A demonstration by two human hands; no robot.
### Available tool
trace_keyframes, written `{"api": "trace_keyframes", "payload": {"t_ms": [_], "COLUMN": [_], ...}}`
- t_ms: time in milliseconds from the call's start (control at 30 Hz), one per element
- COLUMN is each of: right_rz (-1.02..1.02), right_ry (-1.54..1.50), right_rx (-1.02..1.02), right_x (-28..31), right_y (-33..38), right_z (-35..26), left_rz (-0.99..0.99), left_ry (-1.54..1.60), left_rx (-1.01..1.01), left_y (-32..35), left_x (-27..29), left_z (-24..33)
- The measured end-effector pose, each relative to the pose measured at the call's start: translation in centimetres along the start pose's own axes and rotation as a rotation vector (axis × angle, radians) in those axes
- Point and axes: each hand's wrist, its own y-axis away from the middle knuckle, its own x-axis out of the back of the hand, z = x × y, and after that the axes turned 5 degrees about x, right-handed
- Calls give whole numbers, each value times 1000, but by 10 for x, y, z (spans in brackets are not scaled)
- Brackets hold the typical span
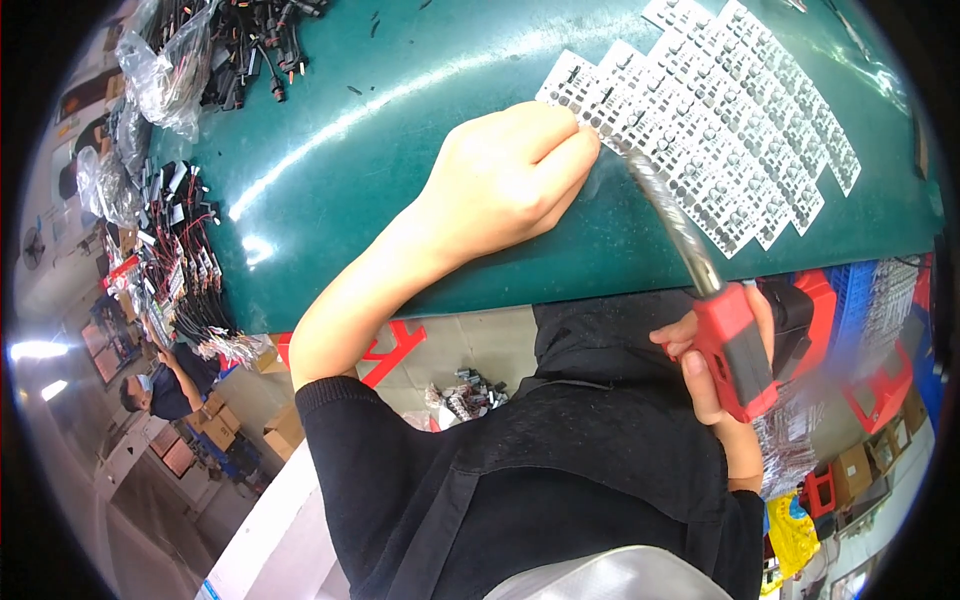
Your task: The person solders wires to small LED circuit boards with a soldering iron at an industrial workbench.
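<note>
On the green tabletop (380, 190) lie several white circuit board panels (715, 135), set edge to edge in a slanting block and covered with small dark parts. My left hand (515, 175) is closed at the near left corner of this block. What its fingers pinch is hidden under them. Below the table's near edge, my right hand (703, 385) wraps round the grip of a red and grey pistol-shaped tool (735, 345). From the tool a long silver shaft (680, 220) reaches up over the table, its tip beside my left fingertips and the nearest panel.
Dark cables with connectors (265, 45) and a clear plastic bag (170, 80) fill the far left. Bundled wires (180, 260) lie along the left edge. Below stand red frames (395, 350) and a blue crate (850, 295). Another person (180, 380) sits off to the left.
</note>
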Motion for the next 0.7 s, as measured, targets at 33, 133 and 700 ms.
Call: {"api": "trace_keyframes", "payload": {"t_ms": [33, 133, 700], "right_rz": [59, 149, 296], "right_ry": [-78, -180, -434], "right_rx": [7, 54, 132], "right_x": [-2, 2, -4], "right_y": [-1, -6, -47], "right_z": [-5, -8, -8], "left_rz": [3, -8, -23], "left_ry": [-3, -25, -3], "left_rx": [-1, 13, 46], "left_y": [0, -2, -14], "left_x": [0, 2, 22], "left_z": [0, 2, -5]}}
